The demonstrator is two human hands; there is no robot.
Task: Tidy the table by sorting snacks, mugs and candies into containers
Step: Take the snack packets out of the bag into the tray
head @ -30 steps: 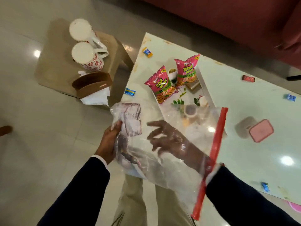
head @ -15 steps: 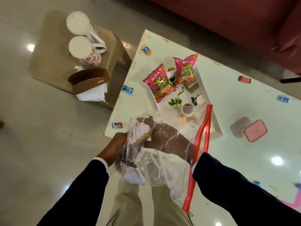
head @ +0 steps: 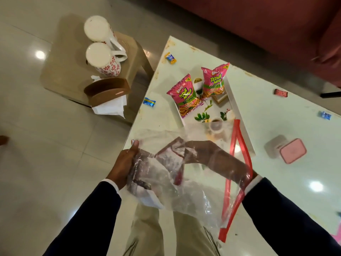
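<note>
A clear zip bag [head: 199, 196] with a red seal strip hangs over the table's near edge. My left hand [head: 125, 163] grips its closed bottom end from outside. My right hand [head: 206, 154] is deep inside the bag, fingers pinched on a snack packet [head: 171, 150] that shows blurred through the plastic. Two pink snack packets [head: 186, 95] [head: 215, 80] lie on a white tray [head: 238, 111]. Two white mugs with red flowers [head: 103, 58] [head: 97, 28] stand on a beige stool. Wrapped candies [head: 149, 102] [head: 170, 57] [head: 280, 92] [head: 325, 115] are scattered on the white table.
A pink-lidded box [head: 292, 153] sits on the table at the right. A brown tissue holder [head: 107, 91] shares the beige stool [head: 62, 76] with the mugs. A red sofa [head: 258, 24] runs behind the table. My legs are under the bag.
My right hand has gone from spread open inside the bag to pinching the packet there. The bag has bunched up, then stretched out again toward the right.
</note>
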